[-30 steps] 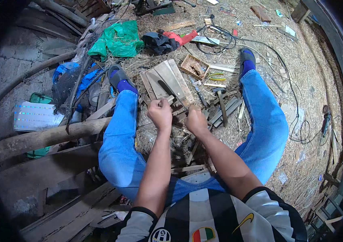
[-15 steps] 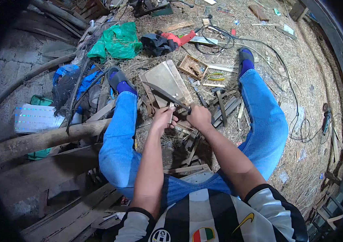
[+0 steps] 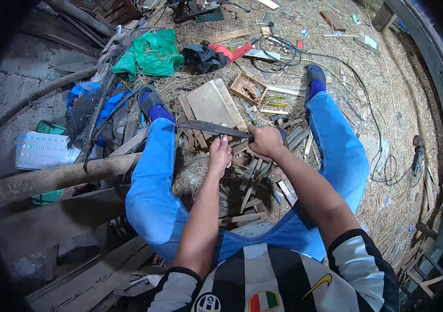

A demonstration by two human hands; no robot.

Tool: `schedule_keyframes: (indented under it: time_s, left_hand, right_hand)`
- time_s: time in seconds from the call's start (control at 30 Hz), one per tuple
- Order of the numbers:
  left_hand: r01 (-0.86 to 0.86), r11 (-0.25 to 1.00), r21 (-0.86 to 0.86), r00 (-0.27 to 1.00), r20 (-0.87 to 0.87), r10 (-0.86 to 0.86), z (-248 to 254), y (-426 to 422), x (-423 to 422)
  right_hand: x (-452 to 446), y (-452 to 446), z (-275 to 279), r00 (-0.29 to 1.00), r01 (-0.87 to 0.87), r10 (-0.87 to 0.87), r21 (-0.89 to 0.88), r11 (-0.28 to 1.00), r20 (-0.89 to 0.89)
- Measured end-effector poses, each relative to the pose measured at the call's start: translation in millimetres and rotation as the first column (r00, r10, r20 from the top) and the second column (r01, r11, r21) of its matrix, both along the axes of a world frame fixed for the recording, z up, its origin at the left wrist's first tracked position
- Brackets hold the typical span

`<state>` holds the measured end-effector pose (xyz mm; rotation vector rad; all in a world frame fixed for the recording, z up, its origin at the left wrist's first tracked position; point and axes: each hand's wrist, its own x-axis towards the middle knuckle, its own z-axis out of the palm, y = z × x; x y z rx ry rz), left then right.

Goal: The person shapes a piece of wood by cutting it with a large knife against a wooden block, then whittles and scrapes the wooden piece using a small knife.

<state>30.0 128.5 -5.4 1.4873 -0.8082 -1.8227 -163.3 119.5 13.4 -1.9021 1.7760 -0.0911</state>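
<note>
Head view, looking down between two legs in blue jeans [image 3: 151,192] toward a straw-strewn floor [image 3: 396,83]. Gripping a long dark knife [image 3: 213,127] by its handle in the right hand [image 3: 266,141], with all visible fingers wrapped closed around it. Pointing the blade leftward, almost level across the view, above a pale wooden board [image 3: 213,101] and toward the left shoe [image 3: 151,99]. Holding a small pale strip [image 3: 229,164] in the left hand [image 3: 220,155], just below the blade, with fingers curled shut and most of the strip hidden behind them. Hard to tell from this angle any contact between blade and strip.

Beneath and nearer to the body, a jumble of wood scraps [image 3: 252,179]. Just beyond the board, to its right, a shallow wooden box [image 3: 248,88] with brownish bits inside, and beside it pliers [image 3: 276,102] with yellow-green handles. Farther out, a red power tool [image 3: 234,50] next to a black bag [image 3: 203,58], a crumpled green plastic bag [image 3: 151,52] to the left, and a dark coiled cable [image 3: 295,52] to the right.
</note>
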Motion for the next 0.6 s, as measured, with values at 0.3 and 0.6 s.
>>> schedule_keyframes:
  time_s: [0.3, 0.6]
  left_hand:
    - [0.097, 0.913, -0.395, 0.977, 0.211, -0.013, 29.6, 36.4, -21.9]
    - [0.081, 0.982, -0.168, 0.989, 0.134, -0.059, 57.8, 101.3, -22.8]
  right_hand:
    - [-23.8, 26.1, 80.2, 0.985, -0.103, 0.084, -0.121, 0.987, -0.150]
    - [-40.6, 53.6, 64.1, 0.947, -0.227, 0.208, -0.051, 0.973, -0.243]
